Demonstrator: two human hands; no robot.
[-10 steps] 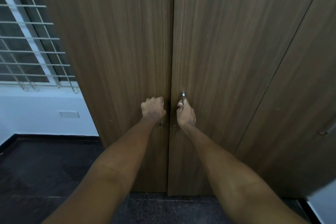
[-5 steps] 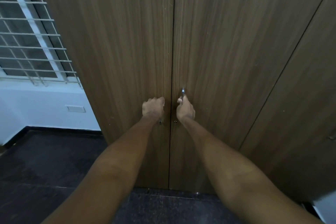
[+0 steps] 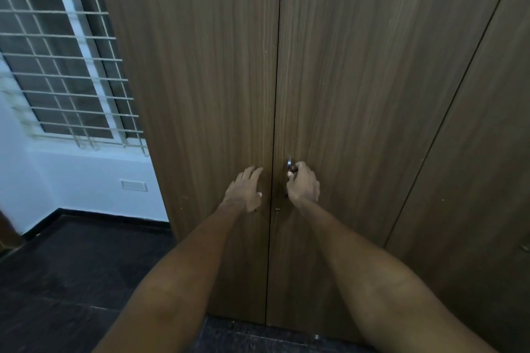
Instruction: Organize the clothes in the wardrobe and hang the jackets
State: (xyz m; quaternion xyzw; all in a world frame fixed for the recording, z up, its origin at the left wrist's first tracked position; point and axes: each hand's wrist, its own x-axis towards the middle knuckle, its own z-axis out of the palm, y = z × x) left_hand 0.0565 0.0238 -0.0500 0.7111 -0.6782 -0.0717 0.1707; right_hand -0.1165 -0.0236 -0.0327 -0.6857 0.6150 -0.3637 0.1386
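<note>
Two bare forearms reach forward from the bottom edge, rising and converging toward the middle of the view, over a dark floor [image 3: 71, 275]. The left forearm runs up from the lower left, the right one from the lower right, both nearly straight at the wrist.

The left hand [image 3: 245, 189] lies with its back to the camera against the left door [image 3: 200, 80] of the wardrobe, close to the seam between the doors. Its fingers [image 3: 252, 173] are extended and slightly spread, pointing up along the wood, and the thumb sits low on the seam side; it grips nothing, only rests flat on the panel.

The right hand [image 3: 304, 186] is on the right door [image 3: 358, 80], just across the seam. Its fingers are curled round a small metal handle [image 3: 289, 165], whose shiny top shows above the knuckles, with the thumb tucked on the seam side. So that grip is clamped on the handle, while the left one stays spread apart.

A small keyhole [image 3: 277, 210] sits on the right door just below the hands. Both doors stand closed, with a thin dark line between them, so clothes and jackets inside cannot be seen. A third brown panel [image 3: 481, 152] adjoins on the right.

Farther back on the left is a pale wall [image 3: 71, 180] with a small switch plate [image 3: 134, 185], and above it a window [image 3: 57, 51] behind a white grille.
</note>
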